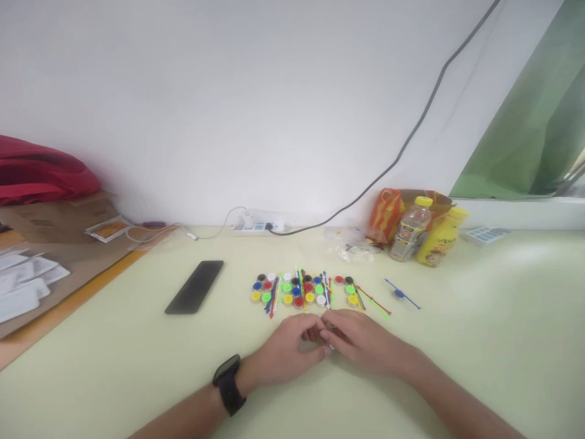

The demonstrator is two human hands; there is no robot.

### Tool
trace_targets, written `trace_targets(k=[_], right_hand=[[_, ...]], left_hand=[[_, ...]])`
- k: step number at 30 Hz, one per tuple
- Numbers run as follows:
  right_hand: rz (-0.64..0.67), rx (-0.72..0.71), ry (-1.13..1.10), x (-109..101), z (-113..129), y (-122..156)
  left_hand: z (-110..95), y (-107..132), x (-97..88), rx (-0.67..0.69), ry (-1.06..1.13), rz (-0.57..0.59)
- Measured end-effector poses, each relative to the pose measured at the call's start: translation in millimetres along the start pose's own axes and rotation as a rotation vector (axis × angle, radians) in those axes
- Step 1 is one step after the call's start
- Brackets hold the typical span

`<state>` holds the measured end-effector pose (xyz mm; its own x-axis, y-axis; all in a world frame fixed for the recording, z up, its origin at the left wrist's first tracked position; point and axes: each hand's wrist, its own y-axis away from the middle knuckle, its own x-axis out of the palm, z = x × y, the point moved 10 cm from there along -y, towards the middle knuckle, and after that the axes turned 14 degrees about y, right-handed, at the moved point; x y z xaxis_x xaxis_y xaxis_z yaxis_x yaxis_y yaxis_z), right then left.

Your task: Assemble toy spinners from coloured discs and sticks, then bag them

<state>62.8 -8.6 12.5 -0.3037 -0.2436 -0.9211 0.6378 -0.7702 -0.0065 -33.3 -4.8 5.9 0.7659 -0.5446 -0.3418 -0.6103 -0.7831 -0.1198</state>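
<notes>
We look from the hands outward, with 12 o'clock at the wall [292, 122]. The tabletop [493, 341] ends against that wall at 12 o'clock, and its left edge runs beside a brown board [91, 259] toward 9 o'clock. We have the widest room for moving at 3 o'clock, and a good stretch between the phone [194, 288] at 10 o'clock and the discs [296, 291] at 12.

We count two hands, meeting near the middle with fingers curled and thumbs close together. The left hand [290, 349] makes a loose loop; the right hand [368, 340] bends its fingertips against it. One small white piece [331, 347] shows at the fingertips, but we cannot tell which hand has hold of it.

Just beyond, we count twenty-two discs in four groups: six, six, six, and four at the right. Thin arrows [273, 300] lie among them, overlapping too closely for us to count. One blue disc [399, 295] sits apart at 2 o'clock, with one blue arrow [412, 302] across it. Farther out, between 1 and 2 o'clock, stand two bottles [440, 241]; one power strip [256, 229] lies at 11. One watch [229, 385] circles the left wrist.
</notes>
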Motion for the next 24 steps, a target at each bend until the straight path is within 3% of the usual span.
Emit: trace_targets(k=[24], right_hand=[[-0.003, 0.026, -0.003, 1.4, -5.5, -0.3]], left_hand=[[-0.2, -0.1, -0.3, -0.012, 0.004, -0.007]])
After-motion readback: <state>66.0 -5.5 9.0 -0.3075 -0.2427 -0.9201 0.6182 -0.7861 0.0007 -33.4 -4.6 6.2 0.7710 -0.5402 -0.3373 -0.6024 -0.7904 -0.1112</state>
